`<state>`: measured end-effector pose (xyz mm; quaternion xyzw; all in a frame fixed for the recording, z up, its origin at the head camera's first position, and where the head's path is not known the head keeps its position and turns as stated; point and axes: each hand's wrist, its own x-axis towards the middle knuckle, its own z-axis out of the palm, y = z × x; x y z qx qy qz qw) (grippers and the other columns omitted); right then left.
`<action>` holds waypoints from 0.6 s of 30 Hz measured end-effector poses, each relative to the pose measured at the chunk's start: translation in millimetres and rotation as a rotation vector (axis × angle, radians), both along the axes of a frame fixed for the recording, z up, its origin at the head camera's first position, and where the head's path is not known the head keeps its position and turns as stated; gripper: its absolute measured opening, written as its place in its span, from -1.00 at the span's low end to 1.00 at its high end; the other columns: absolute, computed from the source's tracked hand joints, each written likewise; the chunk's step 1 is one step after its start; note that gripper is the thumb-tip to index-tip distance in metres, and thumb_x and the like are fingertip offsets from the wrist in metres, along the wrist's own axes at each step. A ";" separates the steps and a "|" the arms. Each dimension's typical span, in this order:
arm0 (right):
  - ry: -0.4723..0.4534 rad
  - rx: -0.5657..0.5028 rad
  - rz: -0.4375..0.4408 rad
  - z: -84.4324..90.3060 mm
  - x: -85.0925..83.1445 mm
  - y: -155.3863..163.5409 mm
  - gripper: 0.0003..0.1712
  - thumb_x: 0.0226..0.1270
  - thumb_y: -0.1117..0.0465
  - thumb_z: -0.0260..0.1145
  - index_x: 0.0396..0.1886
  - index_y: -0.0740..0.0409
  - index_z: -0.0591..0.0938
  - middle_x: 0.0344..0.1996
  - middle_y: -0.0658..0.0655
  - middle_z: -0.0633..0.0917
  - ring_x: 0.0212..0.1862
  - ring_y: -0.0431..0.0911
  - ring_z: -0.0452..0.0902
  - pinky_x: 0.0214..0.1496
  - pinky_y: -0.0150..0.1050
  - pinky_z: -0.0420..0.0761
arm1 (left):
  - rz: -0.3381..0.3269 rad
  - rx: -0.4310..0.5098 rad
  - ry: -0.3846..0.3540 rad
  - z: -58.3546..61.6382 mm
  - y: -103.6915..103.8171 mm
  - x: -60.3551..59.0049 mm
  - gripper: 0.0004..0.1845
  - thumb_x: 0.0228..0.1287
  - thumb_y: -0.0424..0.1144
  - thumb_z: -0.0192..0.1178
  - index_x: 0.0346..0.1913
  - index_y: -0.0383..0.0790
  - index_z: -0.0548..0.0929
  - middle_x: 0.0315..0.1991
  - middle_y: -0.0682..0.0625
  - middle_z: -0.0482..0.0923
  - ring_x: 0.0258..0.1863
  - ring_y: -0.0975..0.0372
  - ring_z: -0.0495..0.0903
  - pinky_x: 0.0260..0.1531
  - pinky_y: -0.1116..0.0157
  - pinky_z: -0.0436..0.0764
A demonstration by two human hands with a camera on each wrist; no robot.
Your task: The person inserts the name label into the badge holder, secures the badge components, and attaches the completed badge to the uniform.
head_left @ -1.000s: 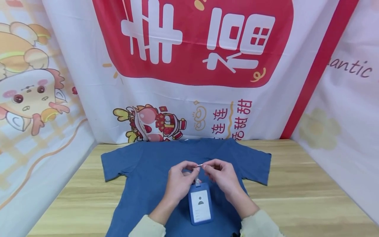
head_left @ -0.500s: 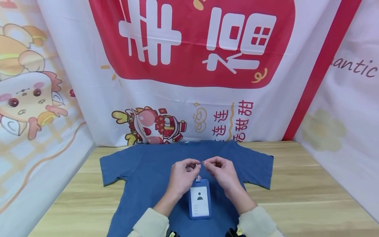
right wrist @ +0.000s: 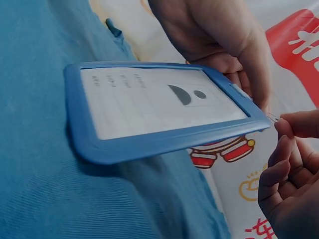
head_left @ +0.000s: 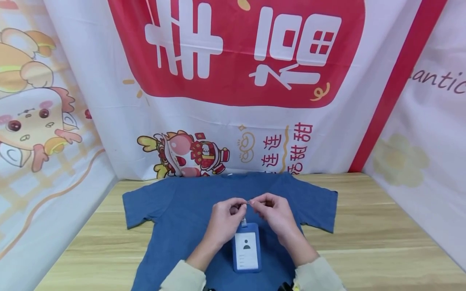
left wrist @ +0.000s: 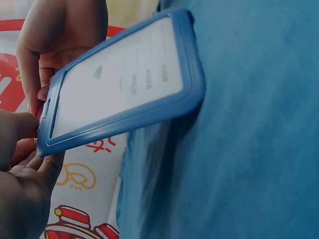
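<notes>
A blue-framed ID badge holder (head_left: pixel 247 250) with a white card hangs at a slant by its short clear strap (head_left: pixel 243 222), over the blue T-shirt (head_left: pixel 193 218). My left hand (head_left: pixel 227 220) pinches the small metal clip at the strap's top between thumb and forefinger. From the other side, the right hand (head_left: pixel 275 213) pinches the end of a thin metal pin (right wrist: pixel 273 117) with thumb and forefinger. The fingertips of both hands nearly meet above the holder. Most of the clip is hidden behind my fingers. In the left wrist view the holder's frame (left wrist: pixel 197 82) slopes down toward the shirt.
The T-shirt lies spread on a light wooden table (head_left: pixel 364 226), sleeves out to both sides. Printed cloth (head_left: pixel 240 113) hangs behind the table, and more hangs along the left and right sides.
Both hands stay at nearly the same spot, the fingertips slightly closer together, with less of the metal piece showing between them. The badge holder has swayed a little.
</notes>
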<state>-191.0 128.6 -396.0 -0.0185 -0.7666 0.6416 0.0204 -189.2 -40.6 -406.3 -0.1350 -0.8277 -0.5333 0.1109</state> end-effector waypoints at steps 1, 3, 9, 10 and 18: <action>0.005 0.002 0.003 1.4 1.1 0.2 -0.83 0.49 0.11 0.47 -0.16 0.13 0.81 -0.38 0.06 0.73 -0.29 -0.03 0.56 -0.20 -0.18 0.61 | -0.001 0.009 -0.003 0.6 -0.3 0.8 -0.86 0.55 -0.32 0.29 -0.04 -0.22 0.84 -0.32 -0.03 0.76 -0.48 0.32 0.56 -0.45 0.44 0.60; 0.018 0.007 0.005 4.2 3.3 0.4 -0.84 0.49 0.11 0.48 -0.17 0.12 0.82 -0.38 0.05 0.74 -0.28 -0.03 0.57 -0.21 -0.19 0.61 | -0.001 0.024 -0.014 2.0 -0.2 2.2 -0.86 0.53 -0.32 0.31 -0.05 -0.21 0.85 -0.32 -0.03 0.76 -0.48 0.32 0.57 -0.45 0.45 0.60; 0.064 0.044 0.014 9.5 6.8 4.8 -0.83 0.48 0.09 0.50 -0.15 0.11 0.83 -0.38 0.05 0.75 -0.26 -0.03 0.58 -0.24 -0.25 0.59 | -0.010 0.134 -0.130 3.9 0.8 6.3 -0.86 0.48 -0.25 0.39 -0.05 -0.20 0.86 -0.27 -0.05 0.79 -0.44 0.30 0.63 -0.40 0.43 0.65; 0.067 0.049 0.013 9.7 6.5 5.8 -0.82 0.47 0.09 0.50 -0.15 0.10 0.83 -0.38 0.05 0.75 -0.27 -0.03 0.58 -0.25 -0.25 0.58 | -0.015 0.169 -0.168 4.3 0.3 7.0 -0.85 0.47 -0.23 0.40 -0.05 -0.20 0.86 -0.26 -0.05 0.80 -0.43 0.28 0.65 -0.38 0.41 0.67; 0.019 -0.002 0.011 8.7 1.1 14.6 -0.80 0.48 0.06 0.50 -0.14 0.09 0.83 -0.37 0.04 0.74 -0.27 0.01 0.58 -0.18 -0.22 0.64 | -0.066 0.389 -0.412 7.5 -4.6 10.5 -0.72 0.50 -0.05 0.40 0.02 -0.19 0.82 -0.18 -0.05 0.87 -0.29 0.23 0.74 -0.18 0.33 0.75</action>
